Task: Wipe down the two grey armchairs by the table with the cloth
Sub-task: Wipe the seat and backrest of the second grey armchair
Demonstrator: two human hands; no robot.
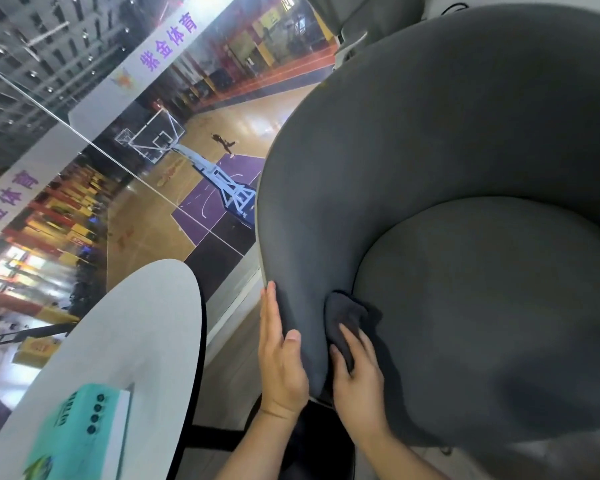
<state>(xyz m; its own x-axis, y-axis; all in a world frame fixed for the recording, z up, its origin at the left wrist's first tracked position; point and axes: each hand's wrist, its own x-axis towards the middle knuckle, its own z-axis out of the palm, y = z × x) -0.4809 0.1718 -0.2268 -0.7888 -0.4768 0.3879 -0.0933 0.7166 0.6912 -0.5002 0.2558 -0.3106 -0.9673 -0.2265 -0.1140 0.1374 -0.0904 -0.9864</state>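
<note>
Lettering in purple, 紫金体育, is read on the long white banners (168, 43) hung over the basketball court that is seen through the glass wall on the left. Nearer, a white round table (146, 323) is seen, and on it a teal cardboard tissue box (80, 434) whose print is too blurred to be made out. Just beside the table, the left hand (279, 358) is laid flat against the outer face of the chair's near arm, fingers straight and thumb rested over the top edge. Nothing is gripped, and the arm is judged to be steadied this way against the push of the wiping. On the inner face of the same arm, where it meets the seat cushion, the dark grey bunched cloth (343, 320) is pressed. It is clutched by the right hand (357, 372), fingers curled over it and thumb tucked round its lower edge. The right of the view is filled by the large grey upholstered armchair (447, 133). Whether the paler grey shape at the top edge is the second one cannot be told.
</note>
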